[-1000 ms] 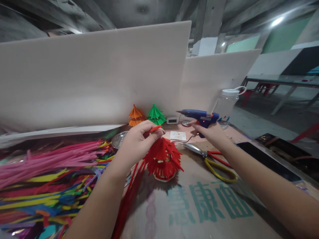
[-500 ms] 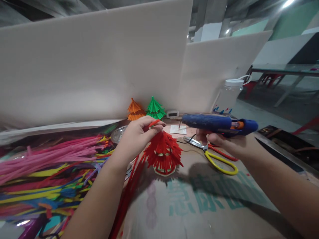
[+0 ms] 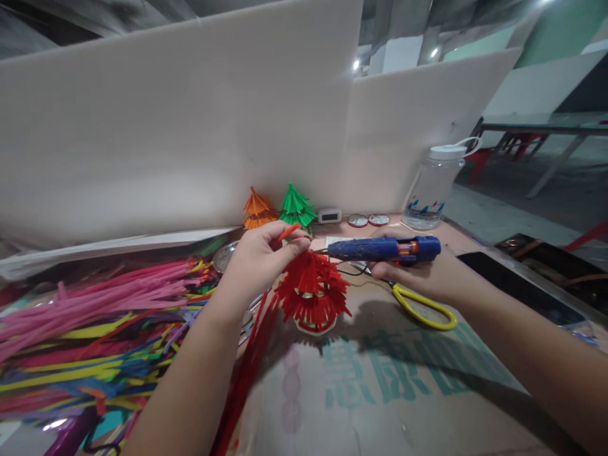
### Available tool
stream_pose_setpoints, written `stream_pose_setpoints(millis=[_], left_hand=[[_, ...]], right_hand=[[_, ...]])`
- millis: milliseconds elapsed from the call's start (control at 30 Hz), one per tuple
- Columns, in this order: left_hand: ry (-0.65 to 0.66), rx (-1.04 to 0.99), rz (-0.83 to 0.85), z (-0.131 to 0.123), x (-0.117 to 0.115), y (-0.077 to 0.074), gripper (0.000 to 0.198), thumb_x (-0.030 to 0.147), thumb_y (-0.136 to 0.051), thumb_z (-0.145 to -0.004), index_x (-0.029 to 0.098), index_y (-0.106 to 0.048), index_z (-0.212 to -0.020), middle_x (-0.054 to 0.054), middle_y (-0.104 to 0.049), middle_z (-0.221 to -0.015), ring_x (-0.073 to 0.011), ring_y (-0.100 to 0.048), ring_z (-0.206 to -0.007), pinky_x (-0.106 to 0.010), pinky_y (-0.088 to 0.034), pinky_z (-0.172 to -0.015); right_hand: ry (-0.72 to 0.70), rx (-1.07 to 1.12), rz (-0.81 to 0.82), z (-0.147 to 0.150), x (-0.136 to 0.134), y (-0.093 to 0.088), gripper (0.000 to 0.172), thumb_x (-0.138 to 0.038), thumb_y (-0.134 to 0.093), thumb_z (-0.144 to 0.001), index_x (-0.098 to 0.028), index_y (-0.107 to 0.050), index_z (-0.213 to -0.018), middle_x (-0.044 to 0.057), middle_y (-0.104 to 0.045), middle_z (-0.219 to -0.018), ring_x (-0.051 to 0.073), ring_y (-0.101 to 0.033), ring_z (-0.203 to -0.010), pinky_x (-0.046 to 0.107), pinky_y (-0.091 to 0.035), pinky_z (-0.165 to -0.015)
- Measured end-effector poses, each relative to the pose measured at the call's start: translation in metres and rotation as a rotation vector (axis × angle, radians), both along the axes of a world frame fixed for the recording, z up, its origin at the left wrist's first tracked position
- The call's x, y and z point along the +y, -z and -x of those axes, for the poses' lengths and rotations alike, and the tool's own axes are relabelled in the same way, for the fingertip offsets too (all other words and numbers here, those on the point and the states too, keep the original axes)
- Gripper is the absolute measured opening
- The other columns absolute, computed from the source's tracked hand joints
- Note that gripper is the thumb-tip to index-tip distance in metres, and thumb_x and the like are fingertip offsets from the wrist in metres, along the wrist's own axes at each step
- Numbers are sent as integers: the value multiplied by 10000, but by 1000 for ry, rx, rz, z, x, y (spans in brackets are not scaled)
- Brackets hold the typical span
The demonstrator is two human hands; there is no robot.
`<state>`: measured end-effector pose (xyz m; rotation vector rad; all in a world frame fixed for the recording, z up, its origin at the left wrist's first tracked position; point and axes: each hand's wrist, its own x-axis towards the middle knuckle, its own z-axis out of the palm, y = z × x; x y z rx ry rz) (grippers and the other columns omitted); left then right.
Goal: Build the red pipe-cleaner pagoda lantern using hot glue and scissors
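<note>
A red tree made of pipe cleaners (image 3: pixel 317 292) stands on the cardboard in front of me, in two fringed tiers over a pale base. My left hand (image 3: pixel 266 256), at the tree's top, pinches a short red pipe cleaner (image 3: pixel 288 232) between thumb and fingers. In my right hand (image 3: pixel 418 272) is a blue glue gun (image 3: pixel 368 249), its nozzle pointing left and close to the treetop. Whether the nozzle touches the tree I cannot tell. Scissors with yellow handles (image 3: pixel 427 316) lie under my right hand, their blades mostly hidden by it.
Many coloured pipe cleaners (image 3: pixel 118 297) cover the left side. Behind stand an orange tree (image 3: pixel 258 209), a green tree (image 3: pixel 295 204) and a small digital display (image 3: pixel 329 216). A water bottle (image 3: pixel 430 190) and a black phone (image 3: pixel 520 288) are at right. Long red pipe cleaners (image 3: pixel 247 373) trail beside my left forearm.
My right hand has brought the glue gun left and slightly down, so its nozzle is now at the treetop. The left hand has stayed nearly still.
</note>
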<state>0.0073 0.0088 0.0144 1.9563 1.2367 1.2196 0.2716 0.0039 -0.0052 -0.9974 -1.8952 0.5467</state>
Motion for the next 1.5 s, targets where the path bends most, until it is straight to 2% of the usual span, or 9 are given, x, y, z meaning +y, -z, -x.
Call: stream_pose_setpoints(millis=[100, 267, 733, 967, 1133, 1367, 1500], left_hand=[[-3, 14, -2, 0, 0, 0, 202, 379, -705, -851, 181, -740, -870, -35, -760, -903, -176, -667, -831, -289, -486, -763], [2, 32, -5, -1, -3, 0, 215, 395, -701, -861, 183, -738, -860, -32, -754, -894, -171, -651, -825, -282, -459, -735], [16, 29, -5, -3, -3, -2, 206, 382, -708, -850, 178, -734, -839, -23, -755, -896, -157, -652, -824, -252, -471, -746], [13, 36, -7, -3, -3, -1, 205, 383, -705, -853, 181, -737, -843, -22, -754, -883, -158, -649, -820, -258, -460, -741], [17, 33, -10, -2, -3, -1, 193, 372, -707, -855, 183, -742, -852, -19, -758, -890, -156, -659, -828, -258, -473, -753], [26, 22, -22, -1, -3, -2, 183, 361, -704, -860, 183, -745, -861, -17, -765, -898, -148, -670, -833, -247, -499, -774], [24, 34, -30, -1, -3, -2, 188, 364, -701, -859, 182, -748, -865, -18, -767, -897, -149, -673, -824, -246, -507, -767]], right_hand=[[13, -7, -2, 0, 0, -1, 513, -657, -804, -688, -224, -683, -934, 81, -710, -893, 261, -685, -824, 365, -573, -721], [-30, -111, -56, -3, 1, -2, 435, -644, -768, -745, -232, -665, -836, 40, -660, -765, 219, -632, -708, 330, -521, -652], [-130, -134, -133, -1, 2, -6, 371, -567, -746, -824, -222, -615, -864, -5, -643, -734, 172, -607, -656, 273, -455, -593], [-141, -128, -129, -2, 3, -5, 397, -582, -748, -821, -211, -615, -862, -8, -608, -724, 157, -579, -648, 252, -437, -568], [-153, -137, -122, -2, 4, -4, 406, -602, -733, -824, -215, -617, -873, 8, -642, -753, 174, -602, -672, 264, -466, -584], [-119, -110, -125, -2, 1, -6, 390, -528, -802, -778, -224, -635, -958, 7, -679, -810, 176, -633, -691, 273, -495, -629], [-145, -104, -130, 0, 1, -8, 358, -503, -804, -779, -217, -623, -895, -2, -653, -777, 161, -605, -666, 265, -467, -604]])
